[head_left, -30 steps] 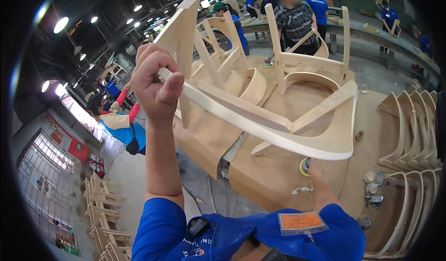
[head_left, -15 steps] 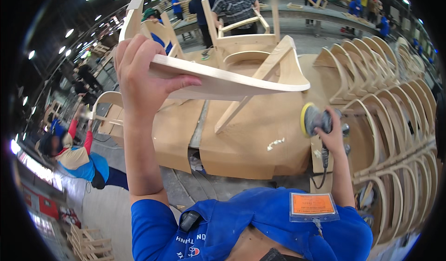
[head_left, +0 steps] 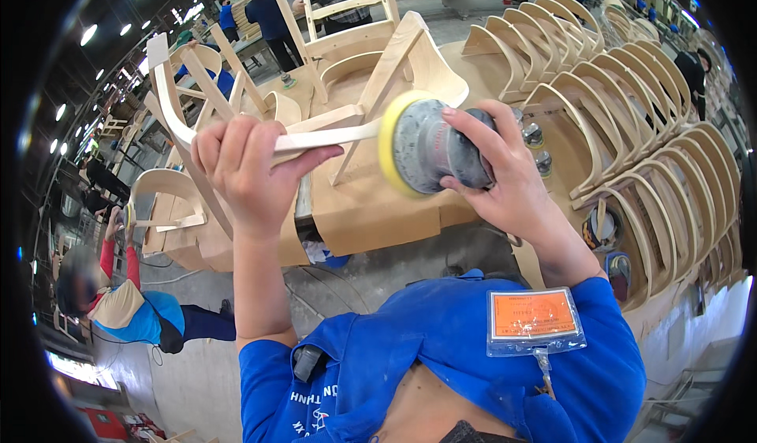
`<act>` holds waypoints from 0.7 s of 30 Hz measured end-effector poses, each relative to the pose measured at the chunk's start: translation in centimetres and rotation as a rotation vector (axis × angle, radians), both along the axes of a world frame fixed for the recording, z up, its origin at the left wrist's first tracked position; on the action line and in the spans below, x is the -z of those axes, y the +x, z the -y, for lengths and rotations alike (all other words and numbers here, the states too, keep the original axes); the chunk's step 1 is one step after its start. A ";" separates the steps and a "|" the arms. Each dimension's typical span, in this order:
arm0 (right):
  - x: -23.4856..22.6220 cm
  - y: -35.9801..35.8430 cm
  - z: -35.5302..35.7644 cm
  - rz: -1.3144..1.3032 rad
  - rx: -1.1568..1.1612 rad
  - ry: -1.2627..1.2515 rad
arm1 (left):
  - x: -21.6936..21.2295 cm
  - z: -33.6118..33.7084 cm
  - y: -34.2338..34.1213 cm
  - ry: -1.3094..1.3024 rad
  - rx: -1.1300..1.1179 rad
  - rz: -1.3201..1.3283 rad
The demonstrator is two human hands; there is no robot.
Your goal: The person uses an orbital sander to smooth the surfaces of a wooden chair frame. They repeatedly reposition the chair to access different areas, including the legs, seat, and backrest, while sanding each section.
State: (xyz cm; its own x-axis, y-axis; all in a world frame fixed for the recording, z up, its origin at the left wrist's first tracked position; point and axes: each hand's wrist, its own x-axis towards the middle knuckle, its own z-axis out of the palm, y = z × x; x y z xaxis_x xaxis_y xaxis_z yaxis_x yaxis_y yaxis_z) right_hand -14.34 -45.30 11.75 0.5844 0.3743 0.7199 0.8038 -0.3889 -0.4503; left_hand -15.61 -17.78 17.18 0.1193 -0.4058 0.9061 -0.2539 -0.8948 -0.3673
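My left hand (head_left: 248, 167) is closed round the edge of a pale wooden chair frame (head_left: 331, 137), with a curved back panel and slanting legs, held up over the bench. In my right hand (head_left: 516, 179) is a grey palm sander (head_left: 438, 147) with a round yellow pad. The pad stands on edge at the frame's narrow curved rim and hides part of it; whether it presses on the wood I cannot tell. My fingers wrap over the sander's top, and the two hands are a short way apart.
Brown paper covers the workbench (head_left: 386, 214). Rows of curved wooden chair backs (head_left: 631, 127) stand along the right. Another chair frame (head_left: 347, 41) is at the far side, near a person in a checked shirt. At left, a co-worker (head_left: 134, 293) works on a curved frame (head_left: 165, 194).
My right hand has brought the sander up and left from the bench's right side to the frame's rim. The frame has turned in my left hand, its rim now facing me. My view has shifted right.
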 end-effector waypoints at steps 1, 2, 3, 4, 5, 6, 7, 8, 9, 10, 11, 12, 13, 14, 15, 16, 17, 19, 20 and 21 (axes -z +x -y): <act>0.0 -0.3 0.0 -0.006 -0.026 -0.005 | 0.5 0.3 -0.5 -0.005 0.014 0.008; 0.1 -0.4 0.1 -0.009 -0.025 0.011 | 0.9 0.5 -1.1 -0.019 0.007 -0.007; 0.5 -0.5 0.2 -0.008 -0.028 0.023 | 1.3 0.6 -1.7 -0.030 -0.001 -0.021; 1.0 -0.6 0.3 -0.006 -0.031 0.028 | 1.7 0.7 -2.3 -0.038 -0.002 -0.034; 1.6 -0.6 0.6 -0.028 -0.008 0.050 | 2.0 0.7 -2.7 -0.043 0.007 -0.022; 2.2 -0.5 1.0 -0.047 0.017 0.067 | 2.2 0.7 -3.1 -0.050 0.006 -0.025; 2.9 -0.3 1.4 -0.064 0.043 0.084 | 2.4 0.8 -3.5 -0.056 0.004 -0.026; 3.5 0.1 1.7 -0.061 0.074 0.092 | 2.6 0.8 -3.8 -0.067 0.005 -0.029; 4.0 0.6 2.0 -0.055 0.107 0.102 | 2.7 0.8 -3.9 -0.070 0.000 -0.034; 4.3 1.0 2.4 -0.065 0.155 0.112 | 2.8 0.9 -4.1 -0.079 -0.002 -0.042; 4.5 1.3 2.8 -0.069 0.176 0.117 | 2.8 1.0 -4.3 -0.082 -0.003 -0.051; 4.7 1.3 3.1 -0.051 0.167 0.149 | 2.9 1.1 -4.4 -0.086 -0.010 -0.059; 4.7 1.3 3.2 -0.052 0.172 0.189 | 2.9 1.3 -4.5 -0.084 -0.017 -0.067; 4.6 1.1 3.3 -0.128 0.217 0.236 | 2.9 1.5 -4.5 -0.083 -0.022 -0.074; 4.5 0.7 3.3 -0.037 0.160 0.197 | 3.0 1.8 -4.5 -0.073 -0.020 -0.064; 4.5 -0.1 3.2 -0.026 0.144 0.164 | 3.1 2.1 -4.4 -0.062 -0.016 -0.057; 4.6 -1.0 3.0 -0.006 0.139 0.119 | 3.2 2.5 -4.4 -0.053 -0.007 -0.052; 4.8 -2.5 2.2 0.046 0.078 0.089 | 3.5 3.1 -4.4 -0.048 -0.011 -0.063; 4.9 -2.8 2.1 0.065 0.057 0.042 | 3.6 3.3 -4.5 -0.043 -0.009 -0.067; 5.1 -3.0 2.1 0.080 0.064 0.085 | 3.6 3.4 -4.5 -0.044 -0.005 -0.067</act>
